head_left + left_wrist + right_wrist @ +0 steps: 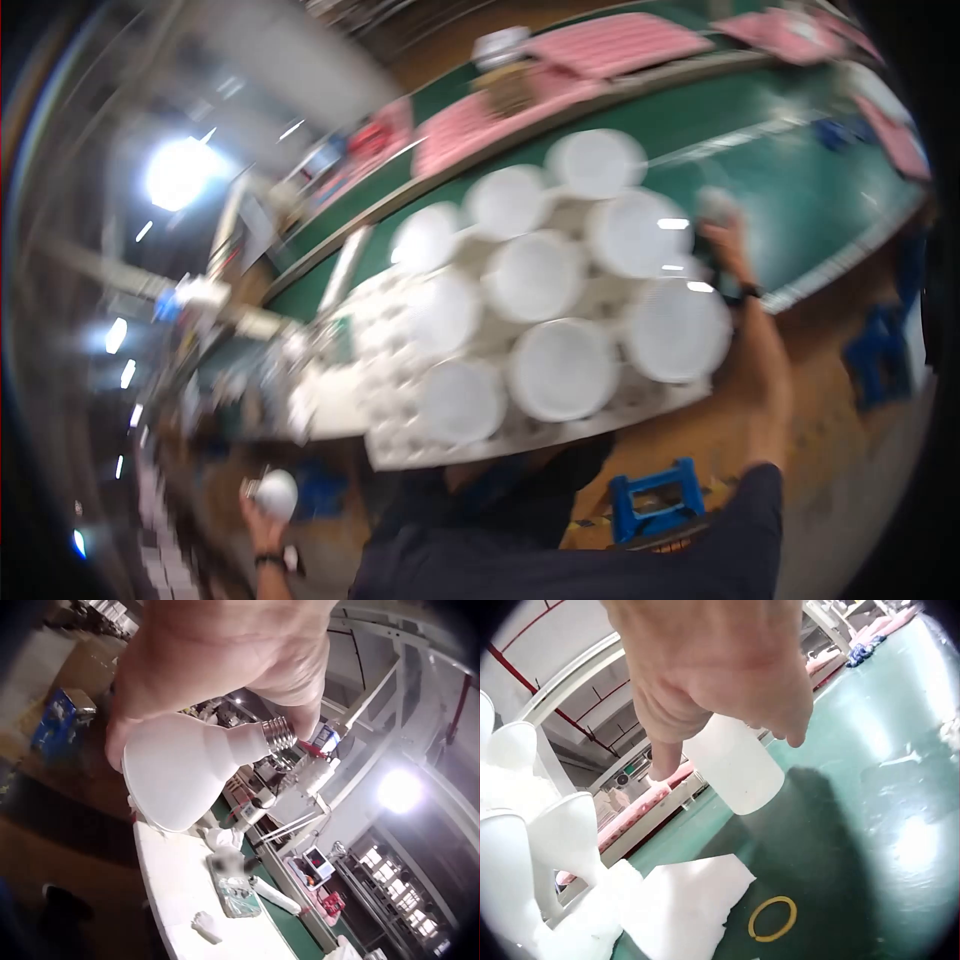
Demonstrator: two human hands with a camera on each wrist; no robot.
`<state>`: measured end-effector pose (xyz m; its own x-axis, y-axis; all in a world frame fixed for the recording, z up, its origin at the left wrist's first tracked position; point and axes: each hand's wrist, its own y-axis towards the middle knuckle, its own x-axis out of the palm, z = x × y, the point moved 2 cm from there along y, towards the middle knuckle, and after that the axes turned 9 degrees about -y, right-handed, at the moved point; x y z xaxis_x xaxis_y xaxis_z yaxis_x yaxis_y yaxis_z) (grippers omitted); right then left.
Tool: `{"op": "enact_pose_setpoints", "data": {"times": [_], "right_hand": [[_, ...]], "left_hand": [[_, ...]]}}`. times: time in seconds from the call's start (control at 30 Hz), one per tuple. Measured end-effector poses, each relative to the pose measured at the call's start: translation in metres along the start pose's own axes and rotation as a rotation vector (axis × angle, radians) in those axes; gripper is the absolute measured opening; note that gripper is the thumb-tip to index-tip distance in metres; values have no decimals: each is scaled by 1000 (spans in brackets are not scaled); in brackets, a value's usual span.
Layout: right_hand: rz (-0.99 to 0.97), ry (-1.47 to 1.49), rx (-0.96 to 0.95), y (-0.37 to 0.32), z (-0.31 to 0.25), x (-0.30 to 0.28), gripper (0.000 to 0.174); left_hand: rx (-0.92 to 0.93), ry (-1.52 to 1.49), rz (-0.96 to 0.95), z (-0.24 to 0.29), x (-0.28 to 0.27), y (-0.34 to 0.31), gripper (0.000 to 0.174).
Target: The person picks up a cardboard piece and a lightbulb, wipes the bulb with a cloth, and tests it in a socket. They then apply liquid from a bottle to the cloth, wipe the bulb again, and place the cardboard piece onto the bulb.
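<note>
Held out at the lower left in the head view is my left hand (265,528), pinching a white bulb (277,494). In the left wrist view its thumb and fingers grip the bulb (176,769) between the wide face and the metal screw base. My right hand (732,250) is over the green table, right of the tray. The right wrist view shows that hand (720,675) with thumb and fingers around a white cylinder (739,769); its upper part is hidden by the palm. Several round white bulbs (563,370) stand on a pale moulded tray (400,440).
A torn white piece (686,907) and a yellow ring (772,919) lie on the green table (832,892). Pink trays (615,45) line the far side. A blue stool (658,500) stands on the floor. A bagged item (236,892) lies on a white surface (176,885).
</note>
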<state>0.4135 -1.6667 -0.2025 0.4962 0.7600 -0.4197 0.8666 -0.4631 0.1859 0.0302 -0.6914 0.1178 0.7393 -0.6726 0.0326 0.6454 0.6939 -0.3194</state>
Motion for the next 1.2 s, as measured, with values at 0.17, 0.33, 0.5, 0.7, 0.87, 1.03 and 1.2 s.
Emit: {"op": "enact_pose_setpoints", "data": {"times": [0.17,0.33,0.5,0.7,0.87,1.03,1.2], "right_hand": [[260,120,48,-36,166,-91,49],[284,-442,208,-263,21,-171,76],[-10,-510,444,-508,-50,-140,70],[-599,-187,608,-639,-290,61,69],[-781,-155,338,-600,-449,275,61],[-749,-128,200,-576,-459,438,58],[-760,-77,317,-563,-467,482,55]], "left_hand": [[-24,-34,11,7,-1,0,67],[-85,125,171,-12,-20,28,110],[-149,205,83,-36,-24,81,109],[-60,111,-124,-70,-32,195,97],[-72,16,-484,-50,-33,241,109],[-64,-115,-492,-45,-60,253,111],[-30,-123,-467,-58,-101,264,115]]}}
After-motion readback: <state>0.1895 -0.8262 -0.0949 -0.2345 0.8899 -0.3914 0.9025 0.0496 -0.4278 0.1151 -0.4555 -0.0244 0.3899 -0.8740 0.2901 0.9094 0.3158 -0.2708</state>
